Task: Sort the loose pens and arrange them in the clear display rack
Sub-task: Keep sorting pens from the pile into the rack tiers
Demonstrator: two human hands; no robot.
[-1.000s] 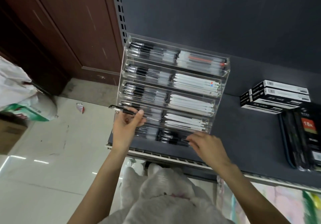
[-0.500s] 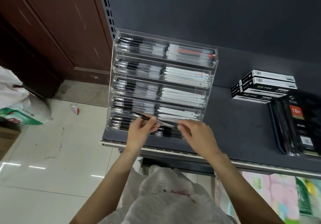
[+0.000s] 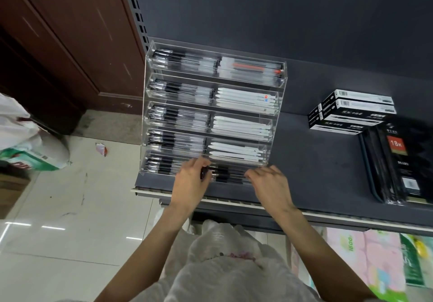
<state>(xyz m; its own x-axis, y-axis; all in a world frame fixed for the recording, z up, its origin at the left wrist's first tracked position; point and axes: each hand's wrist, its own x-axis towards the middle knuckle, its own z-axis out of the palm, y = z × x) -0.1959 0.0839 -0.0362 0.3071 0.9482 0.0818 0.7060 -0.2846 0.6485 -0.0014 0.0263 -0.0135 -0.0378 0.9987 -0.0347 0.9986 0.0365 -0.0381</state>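
Note:
A clear display rack (image 3: 282, 84) with several stepped tiers stands at the left end of a dark shelf. Its left halves hold black-capped pens and its right halves mostly white pens. In the lowest tier's right half lie black pens (image 3: 228, 175). My left hand (image 3: 191, 182) holds the left end of one black pen there, fingers curled round it. My right hand (image 3: 269, 184) pinches the other end of those pens at the tier's right side.
Black-and-white pen boxes (image 3: 351, 112) are stacked to the right on the shelf (image 3: 316, 166). Black wrapped notebooks (image 3: 403, 161) lie at the far right. Left of the shelf are a tiled floor, white bags (image 3: 21, 142) and a brown wooden door.
Both hands have lowered the black pen from in front of the rack into the right half of the lowest tier. The left hand came in from the rack's left side.

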